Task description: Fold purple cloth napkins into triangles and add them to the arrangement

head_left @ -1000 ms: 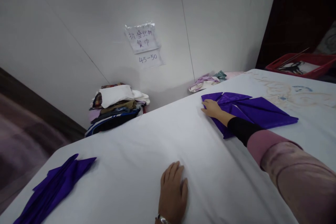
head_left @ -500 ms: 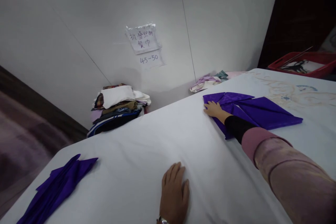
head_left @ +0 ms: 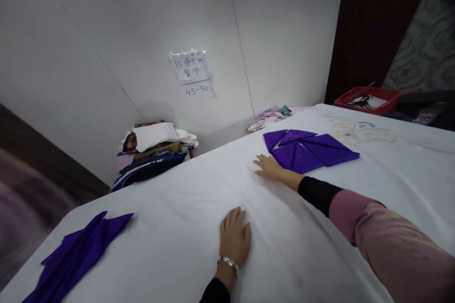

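Observation:
My right hand (head_left: pixel 268 168) lies flat on the white sheet (head_left: pixel 185 227), fingers spread, just left of a folded purple cloth (head_left: pixel 307 149) and holding nothing. Palm down, my left hand (head_left: pixel 234 236) rests on the sheet close to me, with a silver watch at its wrist. A second, loosely folded purple cloth (head_left: pixel 76 255) lies at the near left corner of the sheet.
A pile of folded clothes (head_left: pixel 154 149) sits against the white wall, under a taped paper note (head_left: pixel 190 67). A few pale garments (head_left: pixel 268 117) lie at the sheet's far edge. A red basket (head_left: pixel 368 100) stands at the back right. The sheet drops off at left.
My right hand has come off the folded purple cloth and slid left onto the bare sheet. The view has pulled back, and my left hand barely shifted.

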Demonstrator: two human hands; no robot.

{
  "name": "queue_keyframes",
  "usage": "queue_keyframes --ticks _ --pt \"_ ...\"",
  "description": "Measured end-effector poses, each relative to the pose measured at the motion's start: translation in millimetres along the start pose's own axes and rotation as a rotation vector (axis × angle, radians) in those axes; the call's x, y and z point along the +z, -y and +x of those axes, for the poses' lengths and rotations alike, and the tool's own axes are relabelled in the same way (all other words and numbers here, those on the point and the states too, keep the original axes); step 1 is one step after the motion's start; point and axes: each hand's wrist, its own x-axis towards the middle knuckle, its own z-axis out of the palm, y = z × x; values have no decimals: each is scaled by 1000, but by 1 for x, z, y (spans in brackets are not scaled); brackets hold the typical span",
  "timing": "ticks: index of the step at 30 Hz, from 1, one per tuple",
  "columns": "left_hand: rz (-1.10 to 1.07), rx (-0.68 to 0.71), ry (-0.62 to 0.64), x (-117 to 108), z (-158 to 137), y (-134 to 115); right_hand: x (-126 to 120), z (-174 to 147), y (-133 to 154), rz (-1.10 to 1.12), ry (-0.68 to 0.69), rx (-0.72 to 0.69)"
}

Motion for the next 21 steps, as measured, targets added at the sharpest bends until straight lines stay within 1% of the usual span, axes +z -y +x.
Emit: queue_keyframes --ticks 3,6,8,9,11,13,15,18,20,21 --pt "-30 -18 1 -3 2 -6 8 -46 42 121 62 -111" --pt "-59 18 -3 -7 -4 -6 18 -94 75 292 120 -186" --pt "-50 63 -31 -13 -14 4 24 -125 88 357 138 -211" --pt "-31 77 -55 -18 -20 14 26 -138 92 380 143 -221" --pt "35 64 -102 -32 -35 45 31 -162 98 415 147 -234" --pt "138 -29 -130 -53 -50 88 35 -179 102 438 152 -235" --pt "262 -201 -144 -79 -67 137 39 -191 112 456 164 -242" --pt "430 -487 -171 -119 -90 205 42 -200 136 480 195 -290" --pt "485 -680 -196 -139 -102 237 42 -202 157 487 220 -354" --pt "486 -753 -190 -146 -106 247 42 -202 167 482 231 -394"
